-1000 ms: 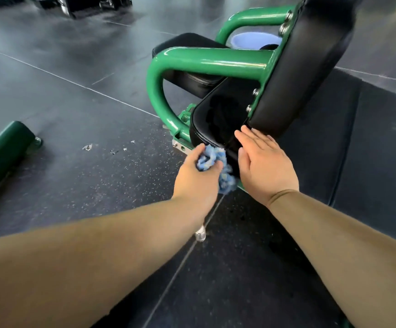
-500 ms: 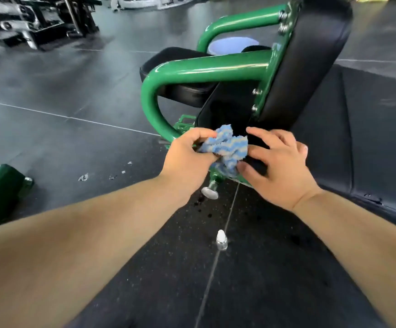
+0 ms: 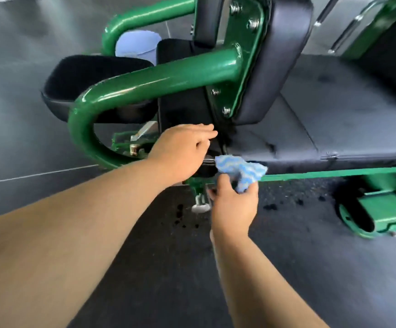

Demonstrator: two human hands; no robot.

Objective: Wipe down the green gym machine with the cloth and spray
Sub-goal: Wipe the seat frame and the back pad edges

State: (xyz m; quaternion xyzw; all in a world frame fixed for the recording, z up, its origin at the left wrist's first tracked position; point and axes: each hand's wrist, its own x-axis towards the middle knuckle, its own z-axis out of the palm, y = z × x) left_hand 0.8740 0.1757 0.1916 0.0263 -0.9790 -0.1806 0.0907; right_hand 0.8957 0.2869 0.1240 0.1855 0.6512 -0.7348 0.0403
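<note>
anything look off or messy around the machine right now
Dark wet-looking spots dot the floor under the green machine, either side of the right hand gripping the cloth; probably spray drips. The bench pad has a small scuff or tear on its front edge, too blurred to tell which.

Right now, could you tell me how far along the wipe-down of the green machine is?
Done: dark drips on the floor suggest spraying happened. In hand: the right hand grips the blue cloth at the bench pad; the left hand lies by the upright pad. Left, probably: green frame, seat.
</note>
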